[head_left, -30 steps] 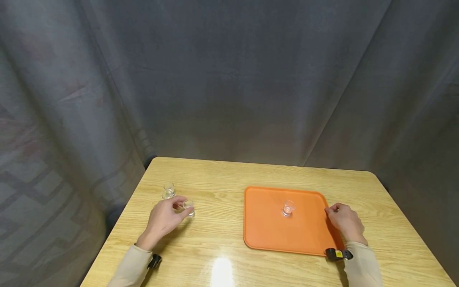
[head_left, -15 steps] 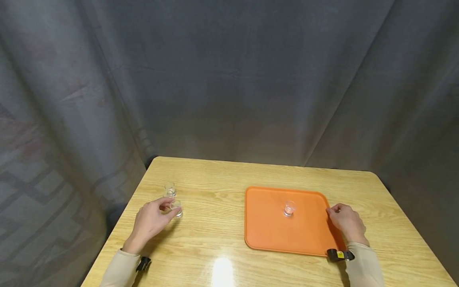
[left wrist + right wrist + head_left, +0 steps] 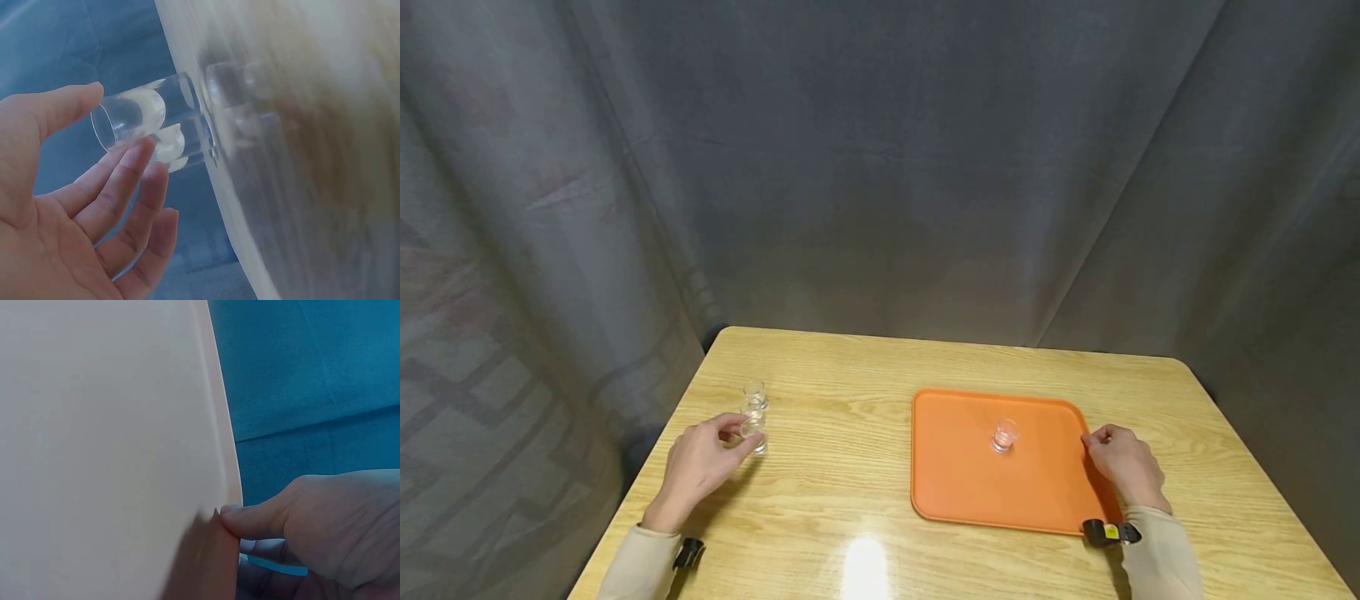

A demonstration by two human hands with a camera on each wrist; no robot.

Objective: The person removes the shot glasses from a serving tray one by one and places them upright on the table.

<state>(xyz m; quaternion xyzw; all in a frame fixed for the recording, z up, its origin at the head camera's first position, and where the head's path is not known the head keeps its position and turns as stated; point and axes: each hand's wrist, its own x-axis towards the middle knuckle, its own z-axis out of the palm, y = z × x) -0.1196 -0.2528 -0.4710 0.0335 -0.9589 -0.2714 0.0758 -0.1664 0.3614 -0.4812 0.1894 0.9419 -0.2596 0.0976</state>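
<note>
My left hand pinches a small clear shot glass near its rim, at the left of the table. In the left wrist view the thumb is at the rim of this shot glass and the fingertips on its opposite side, its base close over the tabletop. Just behind it, overlapped in the head view, stand other clear shot glasses. My right hand grips the right edge of an orange tray, thumb on top of the rim in the right wrist view. One more shot glass stands upright on the tray.
The light wooden table carries everything, with a bright light reflection near its front. Dark grey curtains hang behind it and at both sides. Each wrist wears a black strap device.
My left hand has moved left with the shot glass, bringing it in front of the other glasses. My right hand, the tray and the glass on it stay essentially in place.
</note>
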